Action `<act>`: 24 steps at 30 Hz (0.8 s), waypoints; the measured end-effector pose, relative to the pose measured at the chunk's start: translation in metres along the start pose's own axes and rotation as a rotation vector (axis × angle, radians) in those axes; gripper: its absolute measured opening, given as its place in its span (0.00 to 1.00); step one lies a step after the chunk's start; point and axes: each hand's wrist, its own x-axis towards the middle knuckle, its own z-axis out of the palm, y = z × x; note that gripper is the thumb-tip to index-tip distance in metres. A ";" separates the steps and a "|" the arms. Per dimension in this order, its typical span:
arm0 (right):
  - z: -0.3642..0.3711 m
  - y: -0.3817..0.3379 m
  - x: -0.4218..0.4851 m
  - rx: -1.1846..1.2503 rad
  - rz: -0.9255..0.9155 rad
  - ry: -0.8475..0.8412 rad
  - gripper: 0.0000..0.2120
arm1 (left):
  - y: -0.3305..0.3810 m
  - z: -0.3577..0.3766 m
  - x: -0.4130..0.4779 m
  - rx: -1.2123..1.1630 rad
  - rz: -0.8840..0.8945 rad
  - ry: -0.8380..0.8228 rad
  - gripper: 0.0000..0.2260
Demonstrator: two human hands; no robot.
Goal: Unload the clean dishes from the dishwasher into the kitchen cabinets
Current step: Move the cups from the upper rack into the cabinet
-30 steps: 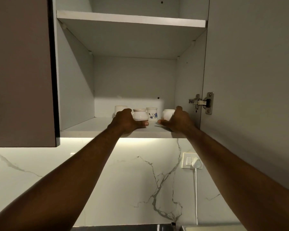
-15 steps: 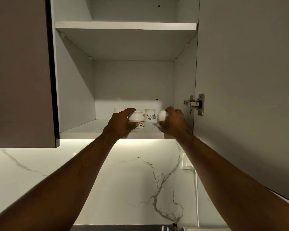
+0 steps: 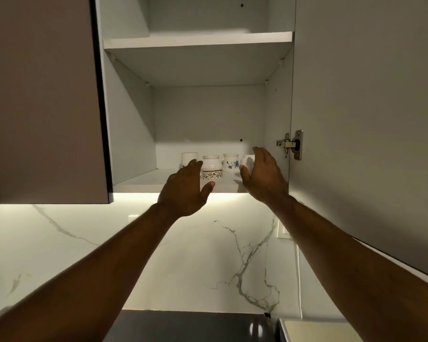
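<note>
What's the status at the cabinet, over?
Left hand open, right hand open, both empty. Four cups on lower shelf. Door wide, nothing in the way.

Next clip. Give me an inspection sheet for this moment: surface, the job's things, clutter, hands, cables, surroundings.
Surface: lower cabinet shelf, white, carrying four cups.
Job's things: plain cup, brown-banded cup, blue-flower cup and white cup stand upright in a row; the last is partly hidden by the right hand.
Clutter: nothing seen.
Hands: left hand and right hand are both open, holding nothing, raised in front of the shelf.
Cables: white cable hangs below the wall socket.
Surroundings: cabinet door open on the right, upper shelf above, marble wall, dark appliance below.
</note>
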 end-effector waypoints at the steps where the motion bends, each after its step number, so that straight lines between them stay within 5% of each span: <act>1: -0.003 -0.005 -0.004 -0.004 -0.011 0.018 0.26 | 0.001 -0.004 -0.006 0.018 0.022 0.011 0.32; 24: -0.039 -0.085 -0.241 -0.056 0.120 0.030 0.31 | 0.020 -0.030 -0.229 -0.118 0.128 -0.137 0.32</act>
